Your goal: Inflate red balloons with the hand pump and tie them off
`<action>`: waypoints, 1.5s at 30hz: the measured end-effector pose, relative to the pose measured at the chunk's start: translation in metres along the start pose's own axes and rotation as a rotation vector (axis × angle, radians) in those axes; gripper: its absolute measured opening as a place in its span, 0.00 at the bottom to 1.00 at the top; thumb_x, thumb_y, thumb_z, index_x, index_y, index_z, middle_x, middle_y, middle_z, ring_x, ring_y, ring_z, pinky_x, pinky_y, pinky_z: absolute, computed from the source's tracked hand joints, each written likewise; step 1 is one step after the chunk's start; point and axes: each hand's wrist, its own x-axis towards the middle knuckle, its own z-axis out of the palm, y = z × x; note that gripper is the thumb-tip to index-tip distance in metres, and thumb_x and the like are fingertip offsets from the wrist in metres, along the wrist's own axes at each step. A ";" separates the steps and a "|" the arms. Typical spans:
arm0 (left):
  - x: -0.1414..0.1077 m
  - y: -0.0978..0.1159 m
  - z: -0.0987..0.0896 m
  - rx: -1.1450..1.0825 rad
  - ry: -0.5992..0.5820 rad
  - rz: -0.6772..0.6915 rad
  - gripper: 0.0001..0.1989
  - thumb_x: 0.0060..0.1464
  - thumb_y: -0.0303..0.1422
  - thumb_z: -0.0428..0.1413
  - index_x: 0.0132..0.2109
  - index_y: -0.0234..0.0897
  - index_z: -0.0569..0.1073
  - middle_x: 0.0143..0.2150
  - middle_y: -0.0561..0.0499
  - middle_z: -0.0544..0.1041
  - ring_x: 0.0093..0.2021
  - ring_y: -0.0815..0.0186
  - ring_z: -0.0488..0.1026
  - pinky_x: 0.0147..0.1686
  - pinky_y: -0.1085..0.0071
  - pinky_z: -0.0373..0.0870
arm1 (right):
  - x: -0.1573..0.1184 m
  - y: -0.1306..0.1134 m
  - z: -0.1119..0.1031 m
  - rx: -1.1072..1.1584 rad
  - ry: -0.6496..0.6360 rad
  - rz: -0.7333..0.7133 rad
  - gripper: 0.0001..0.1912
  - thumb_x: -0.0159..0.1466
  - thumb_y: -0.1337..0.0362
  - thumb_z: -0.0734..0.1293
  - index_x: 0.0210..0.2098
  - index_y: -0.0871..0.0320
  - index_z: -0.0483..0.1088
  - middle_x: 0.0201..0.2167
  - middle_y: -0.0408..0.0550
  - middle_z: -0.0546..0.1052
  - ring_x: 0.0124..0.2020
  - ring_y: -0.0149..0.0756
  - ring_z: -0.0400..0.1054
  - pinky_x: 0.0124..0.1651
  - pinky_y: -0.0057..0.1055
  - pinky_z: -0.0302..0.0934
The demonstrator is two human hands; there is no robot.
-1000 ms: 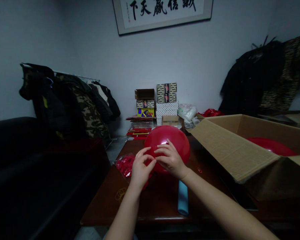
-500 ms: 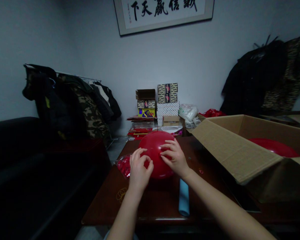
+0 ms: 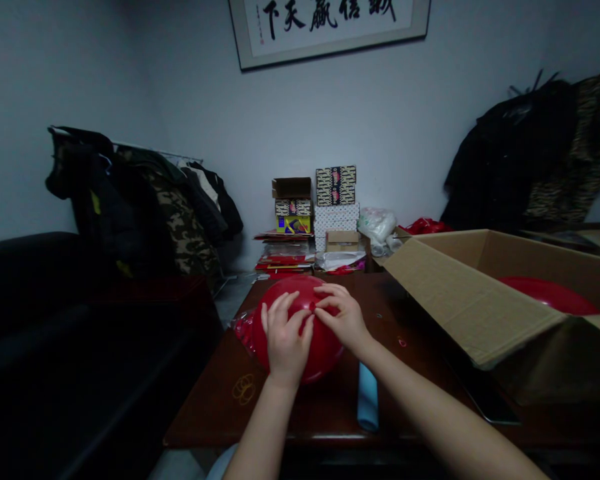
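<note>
A round, inflated red balloon [image 3: 325, 357] is over the wooden table, its neck turned toward me. My left hand [image 3: 286, 337] is in front of it, thumb and forefinger pinched at the balloon's neck. From the right, my right hand [image 3: 346, 322] pinches the same small neck with its fingertips, and the two hands almost meet there. A light blue tube [image 3: 367, 400] lies on the table below my right wrist. Behind the balloon's left side is a clear packet of red items [image 3: 243, 330], partly hidden.
An open cardboard box [image 3: 470, 300] at the right holds another red balloon [image 3: 545, 293]. Yellow rubber bands [image 3: 244, 389] and a small red loop [image 3: 402, 342] lie on the table [image 3: 215, 427]. Stacked boxes [image 3: 336, 220] stand at the back, a black sofa [image 3: 80, 373] at left.
The balloon has shifted left and down, closer to me. My right hand has moved left, and both hands' fingertips have come together at the balloon's neck.
</note>
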 end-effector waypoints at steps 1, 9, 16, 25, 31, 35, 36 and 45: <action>0.001 -0.001 0.001 -0.013 0.002 -0.012 0.05 0.50 0.30 0.55 0.35 0.42 0.75 0.54 0.47 0.69 0.56 0.55 0.60 0.58 0.46 0.45 | -0.001 0.000 0.001 0.012 0.008 0.013 0.04 0.53 0.68 0.68 0.25 0.52 0.72 0.40 0.45 0.75 0.48 0.38 0.64 0.53 0.42 0.56; 0.003 -0.003 0.009 -0.168 0.061 -0.091 0.04 0.51 0.31 0.55 0.32 0.39 0.75 0.56 0.46 0.68 0.57 0.57 0.59 0.55 0.52 0.58 | -0.007 -0.002 0.015 0.132 0.092 0.160 0.03 0.55 0.65 0.67 0.24 0.54 0.71 0.40 0.47 0.75 0.46 0.38 0.66 0.53 0.42 0.56; 0.003 -0.002 0.007 -0.181 0.042 -0.082 0.05 0.51 0.30 0.54 0.34 0.40 0.75 0.58 0.47 0.65 0.59 0.56 0.58 0.56 0.49 0.54 | -0.007 -0.004 0.017 0.205 0.074 0.245 0.05 0.55 0.61 0.68 0.24 0.54 0.72 0.41 0.48 0.75 0.46 0.39 0.67 0.54 0.41 0.56; -0.002 -0.005 0.010 -0.195 0.064 -0.088 0.04 0.49 0.30 0.55 0.33 0.40 0.75 0.53 0.48 0.69 0.55 0.57 0.62 0.55 0.52 0.58 | -0.013 -0.002 0.015 0.241 0.029 0.281 0.07 0.55 0.60 0.67 0.23 0.54 0.72 0.41 0.49 0.75 0.44 0.39 0.69 0.52 0.41 0.57; 0.004 -0.005 0.005 -0.282 0.085 -0.151 0.03 0.49 0.31 0.55 0.31 0.39 0.74 0.53 0.47 0.67 0.52 0.58 0.65 0.53 0.57 0.61 | -0.018 -0.001 0.018 0.222 0.041 0.269 0.06 0.54 0.61 0.67 0.23 0.55 0.70 0.40 0.49 0.75 0.43 0.39 0.69 0.50 0.40 0.59; 0.007 -0.007 -0.001 -0.251 0.040 -0.147 0.04 0.50 0.32 0.55 0.33 0.39 0.74 0.52 0.47 0.66 0.53 0.58 0.64 0.53 0.57 0.60 | -0.021 -0.001 0.020 0.181 0.056 0.234 0.05 0.55 0.62 0.67 0.24 0.55 0.71 0.40 0.49 0.75 0.42 0.38 0.68 0.49 0.39 0.60; 0.007 -0.008 -0.002 -0.235 0.030 -0.135 0.04 0.50 0.32 0.55 0.34 0.40 0.74 0.51 0.47 0.67 0.53 0.58 0.64 0.53 0.57 0.60 | -0.021 0.000 0.020 0.166 0.063 0.224 0.05 0.55 0.62 0.67 0.24 0.55 0.71 0.40 0.49 0.74 0.42 0.38 0.68 0.49 0.39 0.60; -0.002 -0.006 -0.014 -0.081 -0.096 0.129 0.08 0.50 0.29 0.54 0.37 0.45 0.76 0.51 0.48 0.68 0.55 0.57 0.61 0.57 0.50 0.52 | -0.019 -0.004 0.016 0.018 0.044 0.063 0.05 0.53 0.69 0.66 0.27 0.52 0.72 0.42 0.46 0.73 0.47 0.39 0.64 0.57 0.47 0.50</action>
